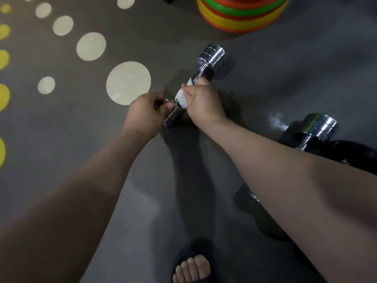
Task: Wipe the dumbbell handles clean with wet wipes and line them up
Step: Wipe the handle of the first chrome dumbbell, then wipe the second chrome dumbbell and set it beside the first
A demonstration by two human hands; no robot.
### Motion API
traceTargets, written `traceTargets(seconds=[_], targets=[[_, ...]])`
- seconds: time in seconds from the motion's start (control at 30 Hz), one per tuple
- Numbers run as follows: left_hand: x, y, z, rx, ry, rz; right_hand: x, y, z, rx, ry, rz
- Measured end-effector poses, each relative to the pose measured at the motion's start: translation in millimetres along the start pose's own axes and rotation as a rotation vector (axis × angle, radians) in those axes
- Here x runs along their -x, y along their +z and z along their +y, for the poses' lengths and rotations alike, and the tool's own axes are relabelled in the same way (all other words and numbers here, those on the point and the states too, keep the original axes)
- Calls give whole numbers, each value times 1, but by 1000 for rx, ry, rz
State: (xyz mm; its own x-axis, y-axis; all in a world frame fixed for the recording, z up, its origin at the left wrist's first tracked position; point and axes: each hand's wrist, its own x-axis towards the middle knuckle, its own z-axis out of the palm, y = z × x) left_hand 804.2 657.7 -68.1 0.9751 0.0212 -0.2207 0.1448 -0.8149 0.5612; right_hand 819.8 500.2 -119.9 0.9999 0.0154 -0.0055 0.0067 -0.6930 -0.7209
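Note:
A chrome dumbbell (211,56) is held above the grey floor, slanting from lower left to upper right. My left hand (145,112) grips its near chrome head. My right hand (202,100) wraps a white wet wipe (182,97) round the handle, fingers curled over it. A second chrome dumbbell (317,127) lies on the floor at the right, its lower part hidden behind my right forearm.
A stack of orange, yellow and green rings (242,15) stands at the top centre. White dots (128,82) and yellow dots (4,58) mark the floor on the left. A dark object (350,154) lies by the second dumbbell. My sandalled foot (192,268) shows at the bottom.

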Motion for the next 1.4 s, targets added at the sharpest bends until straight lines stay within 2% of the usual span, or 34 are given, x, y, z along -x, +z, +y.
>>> traceTargets(seconds=[0.07,0.17,0.27,0.33,0.47,0.6,0.77,0.87,0.97,1.07,1.2,1.4], targets=[[1,-1,2,-37,10,-18,4,-13,1,-74,43,-68],[4,-4,2,-113,31,-39,22,-39,5,-98,94,-63],[18,-6,9,-165,56,72,55,-69,9,-220,158,-109],[37,-5,24,-120,147,135,82,-90,10,-335,230,-147],[94,7,74,136,256,-18,134,-132,10,-459,353,-135],[143,34,111,218,301,-190,180,-166,13,-609,421,-100],[178,60,136,355,208,-257,221,-195,34,-701,444,69],[192,69,150,449,123,-279,239,-206,43,-887,506,109],[205,74,167,725,-59,-363,255,-216,46,-1030,516,95],[217,78,179,907,-168,-464,265,-223,51,-955,493,105],[226,90,182,853,-111,-491,271,-228,58,-862,505,120],[226,90,184,804,-39,-576,278,-222,65,-891,543,85]])
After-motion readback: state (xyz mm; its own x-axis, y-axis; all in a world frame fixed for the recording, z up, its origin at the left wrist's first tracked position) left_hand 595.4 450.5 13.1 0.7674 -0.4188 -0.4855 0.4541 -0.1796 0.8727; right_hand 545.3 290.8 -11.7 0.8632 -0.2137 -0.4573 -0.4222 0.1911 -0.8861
